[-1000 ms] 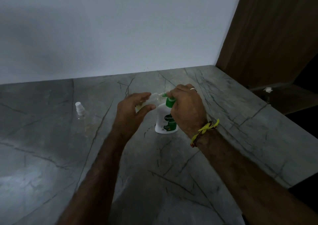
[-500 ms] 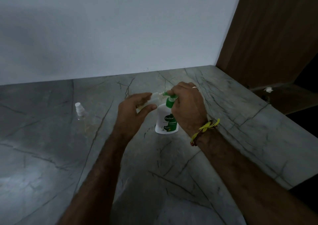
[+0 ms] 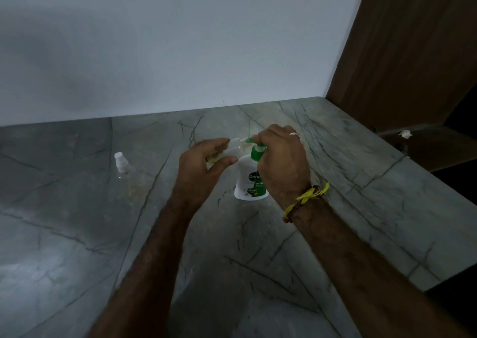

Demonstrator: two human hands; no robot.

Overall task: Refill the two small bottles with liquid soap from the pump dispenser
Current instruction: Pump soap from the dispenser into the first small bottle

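Observation:
A white pump dispenser (image 3: 247,182) with a green pump head and a green label stands on the grey marble counter (image 3: 232,260). My right hand (image 3: 282,162) curls over the pump head from above. My left hand (image 3: 204,168) holds a small clear bottle (image 3: 233,148), tilted, with its mouth at the green nozzle. A little yellowish liquid shows inside it. A second small clear bottle (image 3: 124,169) with a white cap lies on the counter to the left, apart from both hands.
A pale wall runs behind the counter. A brown wooden panel (image 3: 402,53) rises at the right, with a dark lower shelf (image 3: 426,144) beside the counter's right edge.
The pump head under my right hand has risen slightly. My left hand keeps the small bottle at the nozzle. The capped bottle has not moved.

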